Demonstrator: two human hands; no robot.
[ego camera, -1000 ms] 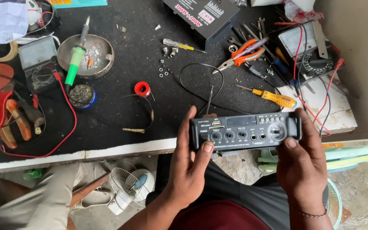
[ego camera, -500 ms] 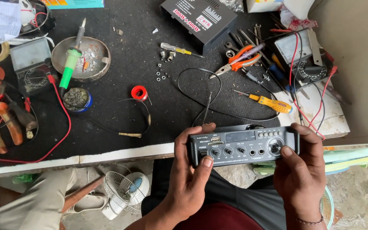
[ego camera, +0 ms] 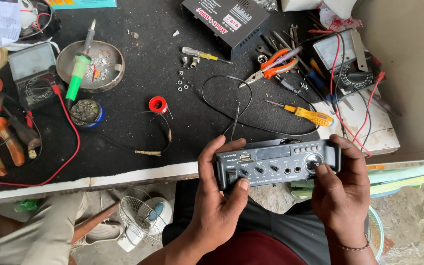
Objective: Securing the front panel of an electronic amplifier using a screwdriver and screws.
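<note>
Here both hands clamp the amplifier lengthwise left to right, left hand and right hand at its ends.

From here I see open black mat on the bench only in a strip ahead of my left hand, between the small red tape roll and the loose black wire loop. That loop and the yellow-handled screwdriver bar the way forward of my right hand. Farther right, red test leads cross a grey multimeter. Orange-handled pliers and a black metal box close the far side; scattered small nuts dot the middle.
</note>
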